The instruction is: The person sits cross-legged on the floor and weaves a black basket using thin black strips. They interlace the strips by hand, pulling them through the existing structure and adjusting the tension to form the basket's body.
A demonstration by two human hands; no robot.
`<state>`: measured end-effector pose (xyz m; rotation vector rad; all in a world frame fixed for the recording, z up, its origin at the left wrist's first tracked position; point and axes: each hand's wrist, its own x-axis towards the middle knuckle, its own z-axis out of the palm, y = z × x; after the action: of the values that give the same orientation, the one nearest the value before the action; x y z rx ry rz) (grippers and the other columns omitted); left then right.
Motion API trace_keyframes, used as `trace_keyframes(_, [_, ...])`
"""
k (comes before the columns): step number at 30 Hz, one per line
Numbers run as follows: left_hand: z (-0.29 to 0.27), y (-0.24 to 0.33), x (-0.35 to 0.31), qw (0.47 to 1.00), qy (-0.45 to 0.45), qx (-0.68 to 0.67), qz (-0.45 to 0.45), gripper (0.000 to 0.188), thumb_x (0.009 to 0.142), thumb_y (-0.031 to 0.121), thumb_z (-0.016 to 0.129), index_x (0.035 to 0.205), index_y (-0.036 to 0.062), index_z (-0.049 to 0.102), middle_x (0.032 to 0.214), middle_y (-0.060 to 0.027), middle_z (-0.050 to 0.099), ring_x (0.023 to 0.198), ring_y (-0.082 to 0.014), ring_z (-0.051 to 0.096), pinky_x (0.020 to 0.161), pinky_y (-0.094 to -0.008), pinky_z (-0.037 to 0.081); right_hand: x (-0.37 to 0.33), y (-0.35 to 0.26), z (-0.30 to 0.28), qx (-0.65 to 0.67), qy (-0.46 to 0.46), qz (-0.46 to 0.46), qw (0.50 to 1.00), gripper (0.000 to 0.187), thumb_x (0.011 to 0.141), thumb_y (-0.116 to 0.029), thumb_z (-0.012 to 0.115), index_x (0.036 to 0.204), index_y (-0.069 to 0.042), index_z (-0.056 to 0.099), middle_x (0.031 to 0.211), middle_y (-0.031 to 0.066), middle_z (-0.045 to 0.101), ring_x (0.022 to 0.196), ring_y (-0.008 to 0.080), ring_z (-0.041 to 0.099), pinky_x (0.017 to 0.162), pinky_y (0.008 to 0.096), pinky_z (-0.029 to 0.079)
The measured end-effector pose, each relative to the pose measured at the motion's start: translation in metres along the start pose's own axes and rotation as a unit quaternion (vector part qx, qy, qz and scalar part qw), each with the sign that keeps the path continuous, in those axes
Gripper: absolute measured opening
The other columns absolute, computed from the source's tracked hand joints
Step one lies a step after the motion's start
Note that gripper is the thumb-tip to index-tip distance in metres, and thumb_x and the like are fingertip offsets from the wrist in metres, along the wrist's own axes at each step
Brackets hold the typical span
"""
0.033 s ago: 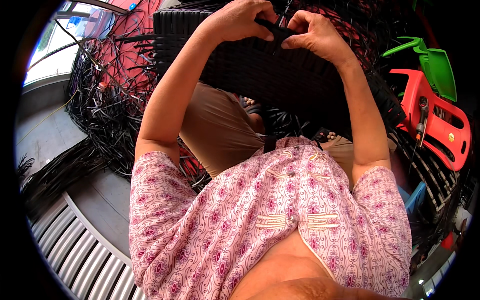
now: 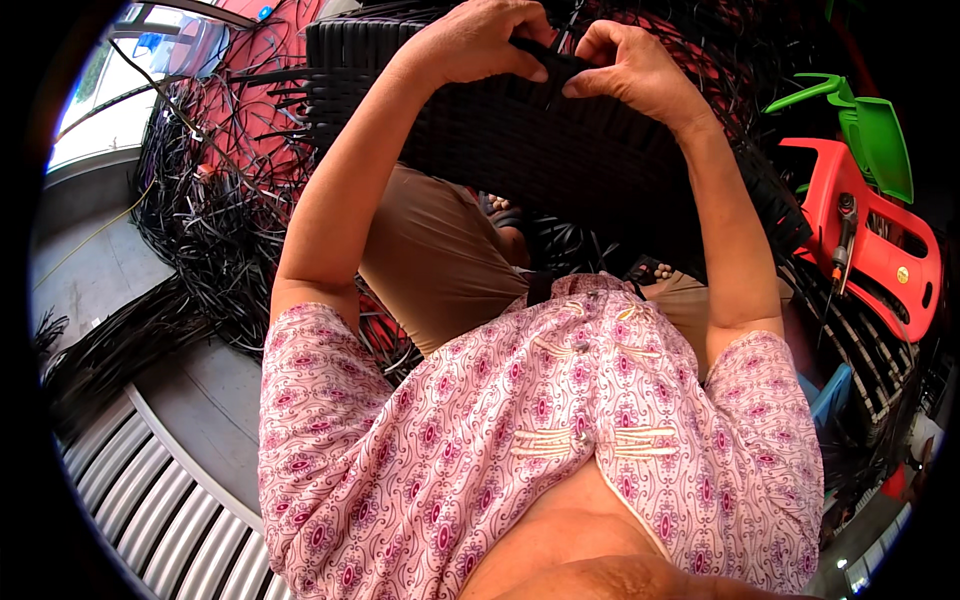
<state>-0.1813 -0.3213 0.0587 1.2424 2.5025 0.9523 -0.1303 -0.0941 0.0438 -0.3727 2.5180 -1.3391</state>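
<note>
A large black woven panel [image 2: 540, 130] of flat strips stands across the space in front of my knees, its loose strip ends sticking out at the left. At its upper edge my left hand [image 2: 490, 42] is closed, thumb and fingers pinching a black strip [image 2: 552, 62]. Facing it, a short gap to the right, my right hand [image 2: 635, 75] pinches the same part of the edge between thumb and bent fingers. Dark material hides exactly how the strip passes through the weave.
Tangled black strips [image 2: 220, 220] lie heaped at the left on a red surface [image 2: 270, 130]. At the right stands a red plastic stool [image 2: 825, 175] with a hand tool [image 2: 845, 235] on it, beside a green plastic chair [image 2: 880, 145]. Silvery slats [image 2: 165, 500] fill the lower left.
</note>
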Motion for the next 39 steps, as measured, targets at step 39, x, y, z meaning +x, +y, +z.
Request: trace_keyframes(39, [0.016,0.021,0.031,0.997,-0.069,-0.037,0.025,0.029,0.067,0.012,0.08,0.088,0.0015,0.063,0.082,-0.0113,0.061,0.081,-0.0291,0.062,0.073,-0.0386,0.051,-0.038,0.01,0.006,-0.195,0.156,-0.147,0.957,0.027,0.071,-0.015,0.08,0.084,-0.005,0.059,0.083,0.0061,0.061,0.081,0.0269,0.061,0.077,0.0391,0.047])
